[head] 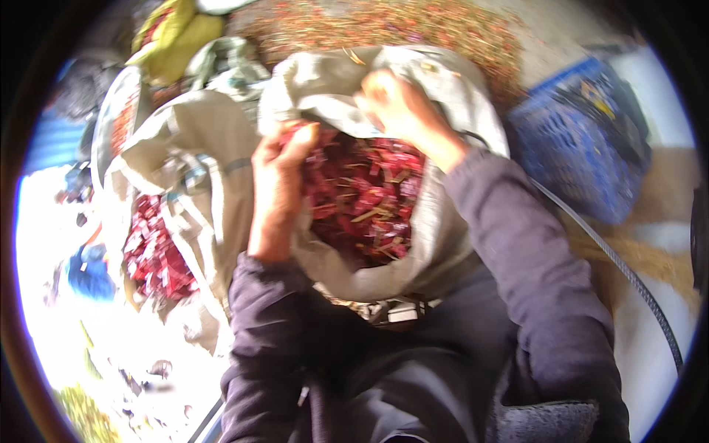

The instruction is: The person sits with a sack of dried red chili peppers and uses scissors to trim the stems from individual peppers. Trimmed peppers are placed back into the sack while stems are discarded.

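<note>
A white woven sack (448,238) with a rolled-down rim stands between my knees, its mouth wide. Inside lie dried red chili peppers (371,199) with pale stems. My left hand (282,166) is at the sack's left rim, fingers curled around some red chilies. Over the far right part of the mouth is my right hand (396,105), blurred, its fingers bent close to the inner sack wall; whether anything is between them cannot be told. To the left, a second woven sack (216,122) holds more red chilies (155,249).
Orange-red stems and bits (388,22) cover the floor beyond the sack. A blue plastic crate (576,149) with dark items stands at right, a braided cable (615,255) running near it. Yellow sacks (177,44) and a tray of red pieces (122,122) are at upper left.
</note>
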`<state>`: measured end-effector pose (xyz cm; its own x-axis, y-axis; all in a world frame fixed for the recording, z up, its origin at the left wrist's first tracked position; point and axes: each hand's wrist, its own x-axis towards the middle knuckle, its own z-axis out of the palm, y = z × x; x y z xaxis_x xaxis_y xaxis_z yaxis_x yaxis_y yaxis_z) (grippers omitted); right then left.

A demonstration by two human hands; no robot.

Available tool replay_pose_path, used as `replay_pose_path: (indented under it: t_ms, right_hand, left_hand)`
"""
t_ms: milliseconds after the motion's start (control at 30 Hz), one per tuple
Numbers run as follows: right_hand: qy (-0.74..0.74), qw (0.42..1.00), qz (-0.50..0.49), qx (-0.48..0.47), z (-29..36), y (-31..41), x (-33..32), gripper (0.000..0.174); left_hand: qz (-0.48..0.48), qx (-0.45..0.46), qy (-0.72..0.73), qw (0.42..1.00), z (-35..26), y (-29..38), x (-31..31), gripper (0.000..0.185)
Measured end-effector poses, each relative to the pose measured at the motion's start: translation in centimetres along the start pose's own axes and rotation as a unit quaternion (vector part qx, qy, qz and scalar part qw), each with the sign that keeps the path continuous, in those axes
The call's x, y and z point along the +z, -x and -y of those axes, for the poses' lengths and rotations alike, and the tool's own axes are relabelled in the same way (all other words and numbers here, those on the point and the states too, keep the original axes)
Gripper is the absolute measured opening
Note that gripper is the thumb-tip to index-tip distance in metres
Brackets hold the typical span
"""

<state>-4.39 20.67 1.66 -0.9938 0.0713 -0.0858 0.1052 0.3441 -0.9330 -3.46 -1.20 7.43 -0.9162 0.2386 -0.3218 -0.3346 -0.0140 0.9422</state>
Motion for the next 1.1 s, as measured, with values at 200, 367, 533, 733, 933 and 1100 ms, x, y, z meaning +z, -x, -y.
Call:
replay_pose_path:
  t_ms: [200, 367, 533, 733, 933, 1100]
  right_hand:
    - [0.415, 0.864, 0.259, -0.114, -5.8, 6.6, 5.6, 0.024]
    - [0.445, 0.83, 0.311, -0.129, -7.6, 7.1, 5.9, 0.024]
    - [0.432, 0.819, 0.353, -0.136, -5.2, 6.2, 5.5, 0.016]
    - [0.304, 0.91, 0.273, -0.074, -1.7, 4.7, 4.4, 0.024]
    - [-0.09, 0.962, 0.23, 0.114, -0.3, 4.0, 1.9, 0.029]
    - [-0.298, 0.916, 0.165, 0.212, -0.3, 4.3, 0.5, 0.027]
  left_hand:
    - [-0.146, 0.205, -0.287, 0.924, -4.5, 3.8, -4.0, 0.021]
    - [-0.383, 0.343, -0.48, 0.711, -8.2, 8.5, -15.6, 0.021]
    - [-0.423, 0.099, -0.712, 0.551, -9.9, 10.0, -20.6, 0.069]
    - [-0.154, 0.186, -0.466, 0.851, -5.1, 5.1, -9.1, 0.022]
    - [0.16, 0.308, -0.435, 0.831, 0.3, -1.6, -0.4, 0.037]
    - [0.226, 0.215, -0.4, 0.862, 3.2, -1.7, 0.7, 0.03]
